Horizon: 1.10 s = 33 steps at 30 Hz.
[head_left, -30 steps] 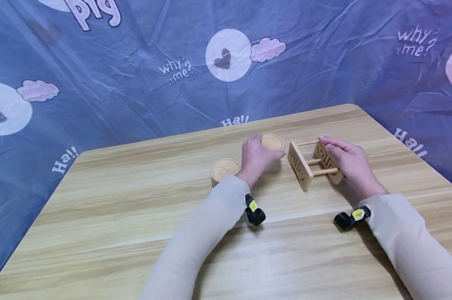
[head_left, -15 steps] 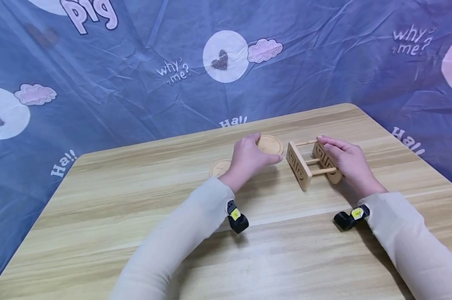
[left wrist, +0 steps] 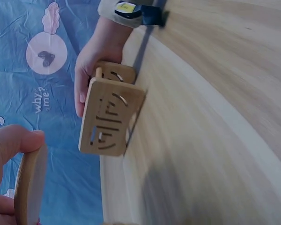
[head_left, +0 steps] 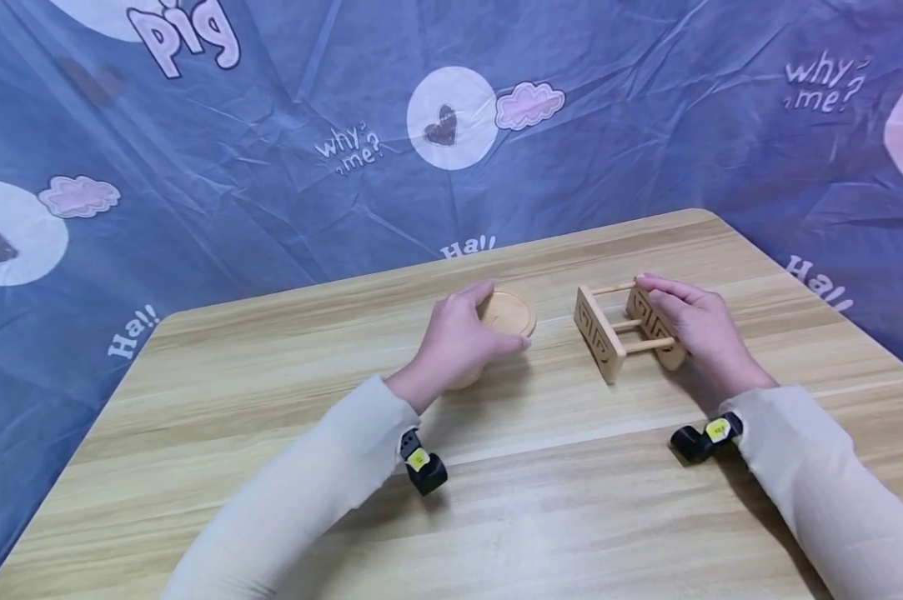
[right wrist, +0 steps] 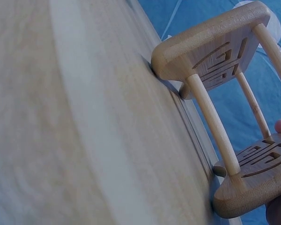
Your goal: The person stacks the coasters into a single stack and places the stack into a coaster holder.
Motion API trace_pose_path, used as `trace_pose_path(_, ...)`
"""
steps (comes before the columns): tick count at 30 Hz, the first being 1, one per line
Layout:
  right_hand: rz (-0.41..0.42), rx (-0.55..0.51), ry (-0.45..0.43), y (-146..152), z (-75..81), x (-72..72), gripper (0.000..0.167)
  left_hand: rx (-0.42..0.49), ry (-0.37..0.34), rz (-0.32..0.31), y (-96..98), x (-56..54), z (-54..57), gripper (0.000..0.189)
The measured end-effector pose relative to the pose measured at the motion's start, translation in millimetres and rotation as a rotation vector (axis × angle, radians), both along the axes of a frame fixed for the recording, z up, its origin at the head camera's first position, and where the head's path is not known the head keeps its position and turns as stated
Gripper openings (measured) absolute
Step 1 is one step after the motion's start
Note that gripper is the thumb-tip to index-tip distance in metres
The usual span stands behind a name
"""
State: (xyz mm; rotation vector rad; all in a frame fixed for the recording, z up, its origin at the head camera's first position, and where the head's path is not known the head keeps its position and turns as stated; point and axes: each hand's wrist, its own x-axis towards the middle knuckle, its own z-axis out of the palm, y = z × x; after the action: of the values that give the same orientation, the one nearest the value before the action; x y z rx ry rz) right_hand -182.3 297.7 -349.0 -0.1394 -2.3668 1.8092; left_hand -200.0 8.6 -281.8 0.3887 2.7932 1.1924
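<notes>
On the left, a pale sleeve [head_left: 301, 475] crosses the wood-grained tabletop [head_left: 233, 433] from the near edge, with a black camera [head_left: 424, 471] bearing a yellow label at its cuff; the left hand [head_left: 454, 333] beyond it has its fingers grasping a round wooden coaster [head_left: 509, 312] by the rim, the coaster raised above the tabletop, with a shadow below; just near of that hand, and mostly hidden by it, shows the edge of another wooden disc [head_left: 466, 381]; farther right, apart from the held coaster, a small wooden rack [head_left: 597, 333] stands on the tabletop, its two panels cut with angular slots and joined by round rods; on its right side the right hand [head_left: 702, 329] has its fingers grasping the right-hand panel at the upper edge; a second black camera [head_left: 694, 442] sits at the near side of that wrist, by the right sleeve [head_left: 819, 475]; along the far side hangs a creased blue cloth [head_left: 271, 208] printed with pink clouds, hearts in circles and white lettering.
</notes>
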Motion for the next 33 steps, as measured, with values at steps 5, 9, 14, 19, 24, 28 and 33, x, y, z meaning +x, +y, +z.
trace_pose_path(5, -0.011, 0.048, -0.005, 0, 0.4, -0.7, 0.044, -0.039, 0.046, -0.014, -19.7, 3.0, -4.6, 0.090)
trace_pose_path(9, -0.008, 0.084, -0.027, -1, 2.8, 0.1, 0.047, -0.043, 0.058, -0.006, -32.1, 3.9, -8.6, 0.090)
trace_pose_path(14, -0.034, 0.093, -0.047, -3, 4.2, 1.7, 0.051, 0.004, 0.048, 0.026, -41.3, 0.9, -13.1, 0.088)
trace_pose_path(19, -0.037, 0.078, -0.051, -4, 3.6, 2.4, 0.052, 0.036, 0.015, 0.053, -47.0, -0.9, -18.3, 0.088)
trace_pose_path(24, -0.039, 0.059, -0.039, -4, 2.4, 1.9, 0.050, 0.034, 0.006, 0.067, -49.3, -1.7, -23.9, 0.089)
trace_pose_path(28, -0.036, 0.040, -0.024, -3, 1.5, 0.7, 0.047, 0.041, -0.008, 0.073, -50.5, -2.6, -29.0, 0.090)
trace_pose_path(33, -0.026, 0.035, -0.010, -3, 1.4, -0.1, 0.045, 0.052, -0.011, 0.066, -51.7, -4.2, -33.9, 0.091)
